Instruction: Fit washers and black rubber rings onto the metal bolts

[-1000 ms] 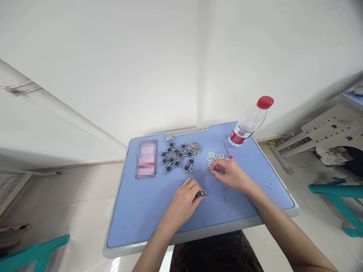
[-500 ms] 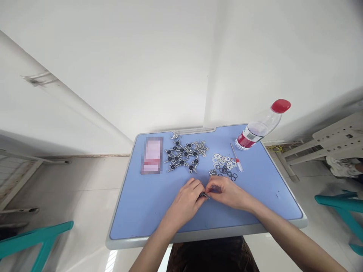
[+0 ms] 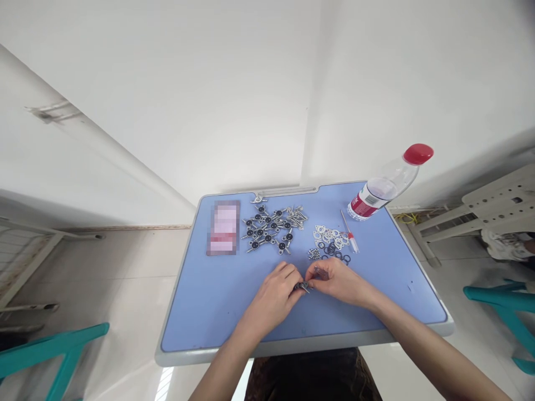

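Note:
My left hand [image 3: 273,298] and my right hand [image 3: 336,281] meet at the middle of the blue desk [image 3: 209,312]. Both pinch a small metal fitting [image 3: 301,287] between their fingertips, just above the desk top. Behind my right hand lie flat white plates and black rings [image 3: 332,242] and a little heap of small metal nuts [image 3: 312,254]. A pile of metal fittings with black centres [image 3: 270,228] lies behind my left hand.
A red-handled screwdriver [image 3: 349,236] lies by the plates. A clear bottle with a red cap [image 3: 387,184] stands at the desk's back right corner. A pink packet [image 3: 223,227] lies at the back left. Teal chair frames [image 3: 50,356] flank the desk.
My right hand came back from the plates and nuts to meet my left hand at the fitting. The view shifted slightly left.

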`<state>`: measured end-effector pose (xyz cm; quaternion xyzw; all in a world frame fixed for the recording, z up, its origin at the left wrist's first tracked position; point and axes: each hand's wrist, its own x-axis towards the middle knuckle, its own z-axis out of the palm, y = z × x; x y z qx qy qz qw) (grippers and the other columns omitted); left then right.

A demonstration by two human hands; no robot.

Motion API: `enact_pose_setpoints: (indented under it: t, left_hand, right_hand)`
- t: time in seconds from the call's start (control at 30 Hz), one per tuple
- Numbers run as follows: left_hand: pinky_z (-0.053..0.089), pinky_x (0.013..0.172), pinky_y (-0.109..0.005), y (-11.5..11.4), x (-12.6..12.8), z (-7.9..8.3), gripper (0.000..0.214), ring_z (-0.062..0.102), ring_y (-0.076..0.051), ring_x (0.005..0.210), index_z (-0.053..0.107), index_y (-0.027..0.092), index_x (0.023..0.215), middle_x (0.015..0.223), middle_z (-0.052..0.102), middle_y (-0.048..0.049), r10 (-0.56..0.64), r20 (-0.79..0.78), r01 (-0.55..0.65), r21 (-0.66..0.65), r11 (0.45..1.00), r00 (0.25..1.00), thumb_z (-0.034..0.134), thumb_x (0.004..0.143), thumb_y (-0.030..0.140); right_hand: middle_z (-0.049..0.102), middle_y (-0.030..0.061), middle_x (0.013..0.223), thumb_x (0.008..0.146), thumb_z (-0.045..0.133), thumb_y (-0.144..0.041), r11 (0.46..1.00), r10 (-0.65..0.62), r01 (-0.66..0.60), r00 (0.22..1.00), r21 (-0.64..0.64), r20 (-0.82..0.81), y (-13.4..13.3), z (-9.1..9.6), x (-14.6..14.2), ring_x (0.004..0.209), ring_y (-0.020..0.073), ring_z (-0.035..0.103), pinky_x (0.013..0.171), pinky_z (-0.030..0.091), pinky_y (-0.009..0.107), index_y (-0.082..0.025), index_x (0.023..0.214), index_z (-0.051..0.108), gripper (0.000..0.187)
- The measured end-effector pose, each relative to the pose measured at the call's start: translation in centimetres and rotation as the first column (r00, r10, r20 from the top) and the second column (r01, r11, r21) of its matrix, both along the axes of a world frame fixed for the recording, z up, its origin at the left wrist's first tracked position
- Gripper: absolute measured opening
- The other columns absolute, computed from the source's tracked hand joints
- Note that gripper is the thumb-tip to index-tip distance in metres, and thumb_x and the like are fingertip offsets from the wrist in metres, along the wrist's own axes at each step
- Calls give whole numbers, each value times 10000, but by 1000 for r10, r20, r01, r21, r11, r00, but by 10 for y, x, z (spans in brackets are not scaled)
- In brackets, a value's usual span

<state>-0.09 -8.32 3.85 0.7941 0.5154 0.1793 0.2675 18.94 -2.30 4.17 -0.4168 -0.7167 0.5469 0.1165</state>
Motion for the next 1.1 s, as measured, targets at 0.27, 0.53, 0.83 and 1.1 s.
enact_pose_setpoints:
  t: [0.27, 0.53, 0.83, 1.1]
  left_hand:
    - [443, 737, -317, 0, 0, 0, 81, 518, -192, 894, 567, 197, 875, 889, 576, -10, 2, 17, -2, -3, 1000, 1000, 632, 869, 147]
    - [444, 758, -322, 0, 0, 0, 71, 515, -196, 914, 571, 197, 893, 905, 578, -14, -3, 25, 3, -5, 1000, 1000, 623, 877, 152]
    - [436, 732, -313, 0, 0, 0, 67, 511, -189, 885, 574, 200, 890, 890, 572, -12, -4, 31, 3, 13, 1000, 1000, 623, 878, 155]
    - [441, 738, -313, 0, 0, 1, 56, 509, -188, 883, 573, 194, 872, 884, 573, -15, -1, 27, 2, -9, 1000, 1000, 615, 886, 160]
  right_hand:
    - [526, -48, 628, 734, 573, -165, 994, -80, 75, 994, -75, -78, 2, -3, -2, 579, 92, 406, 548, 333, 214, -175, 769, 656, 91]
    - [571, -32, 649, 806, 546, -199, 997, -76, 77, 996, 29, -36, 3, -5, 0, 609, 113, 463, 591, 358, 236, -188, 793, 672, 128]
    - [635, -11, 755, 802, 578, -193, 999, -46, 47, 997, 21, -68, -2, -6, 0, 649, 120, 509, 617, 385, 244, -203, 780, 698, 122]
    - [605, -40, 648, 790, 598, -193, 999, -43, 42, 999, 28, 31, -2, 3, 0, 616, 113, 497, 595, 366, 238, -201, 749, 693, 104]
